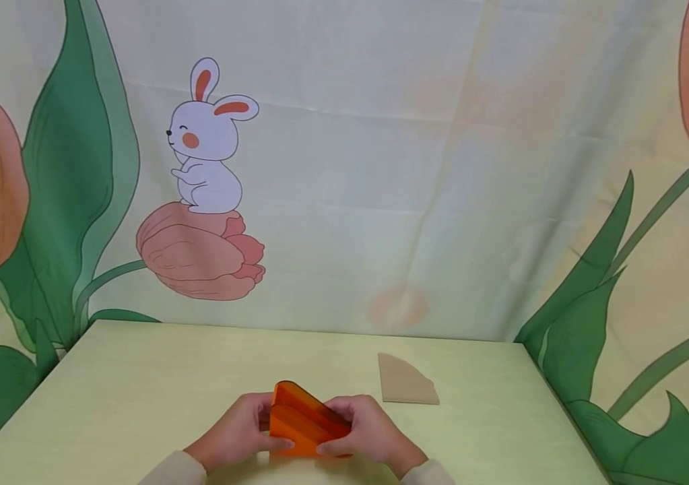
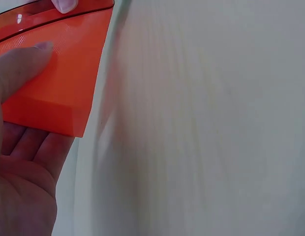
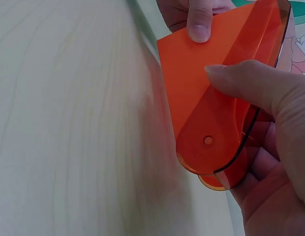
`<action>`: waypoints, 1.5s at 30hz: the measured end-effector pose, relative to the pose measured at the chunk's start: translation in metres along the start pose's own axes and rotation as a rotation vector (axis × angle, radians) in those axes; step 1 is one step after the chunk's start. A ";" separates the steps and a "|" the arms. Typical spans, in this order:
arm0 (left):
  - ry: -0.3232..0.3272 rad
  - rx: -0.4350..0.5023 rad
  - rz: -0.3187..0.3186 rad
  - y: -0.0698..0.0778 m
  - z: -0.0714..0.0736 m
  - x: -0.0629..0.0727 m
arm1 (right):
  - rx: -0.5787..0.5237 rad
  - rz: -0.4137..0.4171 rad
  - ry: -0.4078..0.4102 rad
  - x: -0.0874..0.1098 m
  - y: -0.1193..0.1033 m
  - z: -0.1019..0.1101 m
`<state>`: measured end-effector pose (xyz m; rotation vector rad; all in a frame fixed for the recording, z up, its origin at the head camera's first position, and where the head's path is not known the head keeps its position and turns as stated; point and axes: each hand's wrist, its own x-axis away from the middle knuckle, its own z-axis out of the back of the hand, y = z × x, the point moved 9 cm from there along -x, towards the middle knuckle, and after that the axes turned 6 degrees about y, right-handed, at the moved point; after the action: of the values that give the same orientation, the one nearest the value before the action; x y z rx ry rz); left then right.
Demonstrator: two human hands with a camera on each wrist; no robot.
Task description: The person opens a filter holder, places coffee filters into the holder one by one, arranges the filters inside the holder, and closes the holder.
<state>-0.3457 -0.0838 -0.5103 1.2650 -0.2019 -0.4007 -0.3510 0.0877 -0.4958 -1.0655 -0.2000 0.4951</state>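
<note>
Both hands hold an orange plastic wedge-shaped case (image 1: 296,436) over the near part of the table. It has a see-through orange cover (image 3: 260,44) along one side, and a round pivot shows at its rounded corner in the right wrist view. My left hand (image 1: 242,430) grips the left end, thumb on the near face and fingers behind. At the other end my right hand (image 1: 370,431) grips the case the same way, its thumb (image 3: 241,81) across the face. Beyond the right hand lies a flat tan fan-shaped piece (image 1: 406,384) with a small notch at its curved edge.
The pale wood-grain table (image 1: 168,377) runs back to a hanging cloth (image 1: 344,202) printed with tulips and a white rabbit. The table's right edge (image 1: 562,411) slants toward me.
</note>
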 end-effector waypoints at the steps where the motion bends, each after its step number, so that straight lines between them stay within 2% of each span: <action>1: 0.000 -0.001 0.004 -0.001 0.000 0.000 | 0.008 -0.002 0.002 -0.001 0.001 0.000; 10: 0.000 0.003 0.027 -0.009 0.001 0.000 | 0.020 -0.026 0.000 -0.003 0.006 -0.005; 20: -0.012 -0.004 0.023 -0.008 0.001 -0.001 | 0.017 -0.055 0.002 -0.004 0.009 -0.007; 25: -0.020 -0.004 0.007 -0.005 0.000 0.000 | 0.049 -0.033 -0.020 -0.006 0.004 -0.006; 30: -0.020 -0.022 0.011 -0.005 0.000 0.000 | 0.082 0.061 -0.003 -0.013 -0.020 -0.003; 35: -0.017 -0.042 0.000 -0.005 0.001 -0.002 | 0.086 0.166 0.077 -0.020 -0.059 0.004; 39: -0.024 -0.052 0.003 -0.006 0.001 -0.002 | 0.084 0.183 0.134 -0.023 -0.083 0.005; 45: -0.036 -0.063 0.014 -0.006 0.001 -0.004 | 0.120 0.182 0.092 -0.025 -0.099 -0.002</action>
<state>-0.3511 -0.0840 -0.5150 1.1940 -0.2273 -0.4150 -0.3432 0.0353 -0.4082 -0.9908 0.0085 0.6125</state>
